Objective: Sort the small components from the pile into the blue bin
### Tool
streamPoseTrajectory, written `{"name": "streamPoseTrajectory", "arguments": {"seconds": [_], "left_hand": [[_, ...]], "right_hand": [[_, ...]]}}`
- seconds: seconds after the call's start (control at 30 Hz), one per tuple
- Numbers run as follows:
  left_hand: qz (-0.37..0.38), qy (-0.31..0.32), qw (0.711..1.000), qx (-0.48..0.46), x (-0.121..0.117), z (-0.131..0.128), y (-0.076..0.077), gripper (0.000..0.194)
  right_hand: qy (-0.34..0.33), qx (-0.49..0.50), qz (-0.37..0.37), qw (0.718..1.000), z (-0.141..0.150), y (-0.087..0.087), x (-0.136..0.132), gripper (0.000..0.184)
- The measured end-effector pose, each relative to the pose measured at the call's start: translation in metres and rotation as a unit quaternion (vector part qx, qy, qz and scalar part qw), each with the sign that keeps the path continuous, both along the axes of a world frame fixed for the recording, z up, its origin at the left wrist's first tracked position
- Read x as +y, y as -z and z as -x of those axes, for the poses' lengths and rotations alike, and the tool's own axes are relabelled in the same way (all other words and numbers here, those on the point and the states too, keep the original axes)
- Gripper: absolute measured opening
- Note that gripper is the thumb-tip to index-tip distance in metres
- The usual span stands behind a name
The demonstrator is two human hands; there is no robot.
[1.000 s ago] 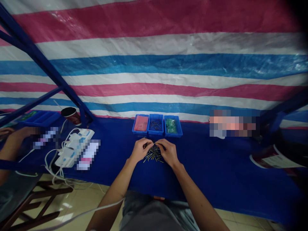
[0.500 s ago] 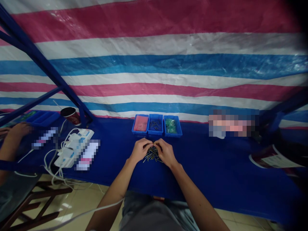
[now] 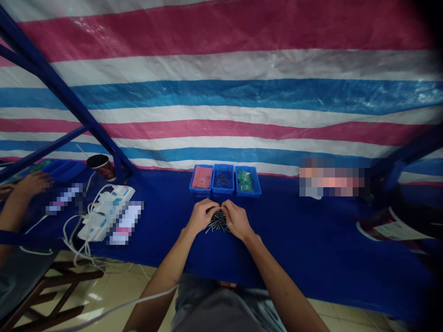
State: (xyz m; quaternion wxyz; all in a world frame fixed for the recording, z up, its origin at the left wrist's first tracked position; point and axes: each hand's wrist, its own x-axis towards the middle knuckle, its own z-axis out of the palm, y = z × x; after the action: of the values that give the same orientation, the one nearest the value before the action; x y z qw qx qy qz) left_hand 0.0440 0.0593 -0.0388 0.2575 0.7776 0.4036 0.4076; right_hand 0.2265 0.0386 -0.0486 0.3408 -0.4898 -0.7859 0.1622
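A loose pile of thin, dark and yellowish metal pieces (image 3: 218, 223), like long screws, lies on the blue tabletop between my hands. My left hand (image 3: 201, 215) curls over the pile's left side, thumb and fingertips pinched together at its far edge. From the other side my right hand (image 3: 236, 216) comes in the same way, its fingertips nearly meeting the left ones. Whatever the fingertips grip is too small and too covered to make out. Just beyond stand three small blue bins: one with pink sheets (image 3: 202, 177), one with a few thin dark pieces (image 3: 223, 179), one with green packets (image 3: 246, 181).
To the left lie a white power strip (image 3: 105, 213) with tangled cables, a blurred-out phone-like object (image 3: 126, 223) and a dark cup (image 3: 101, 167). A co-worker's hand (image 3: 33, 184) is at far left. A maroon tub (image 3: 391, 226) stands right. Striped sheeting hangs behind.
My hands stay pinched over the pile, with only a slight shift of the right one. At far left, the co-worker's hand has moved a little up and to the right.
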Motion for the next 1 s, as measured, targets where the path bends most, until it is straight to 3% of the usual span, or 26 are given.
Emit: {"name": "streamPoseTrajectory", "arguments": {"seconds": [0.33, 0.7, 1.0], "left_hand": [[0.002, 0.010, 1.000, -0.012, 0.0000, -0.0004, 0.0026, 0.019], [-0.008, 0.011, 1.000, -0.012, -0.0008, -0.0016, 0.0012, 0.017], [0.000, -0.005, 1.000, -0.012, -0.0019, -0.0012, -0.0038, 0.020]], "right_hand": [[0.021, -0.036, -0.029, 0.999, 0.0008, 0.0014, 0.0007, 0.033], [0.042, -0.009, -0.039, 0.998, -0.0006, 0.0046, 0.0038, 0.052], [0.032, 0.055, -0.042, 0.997, -0.0016, 0.0033, 0.0023, 0.048]]}}
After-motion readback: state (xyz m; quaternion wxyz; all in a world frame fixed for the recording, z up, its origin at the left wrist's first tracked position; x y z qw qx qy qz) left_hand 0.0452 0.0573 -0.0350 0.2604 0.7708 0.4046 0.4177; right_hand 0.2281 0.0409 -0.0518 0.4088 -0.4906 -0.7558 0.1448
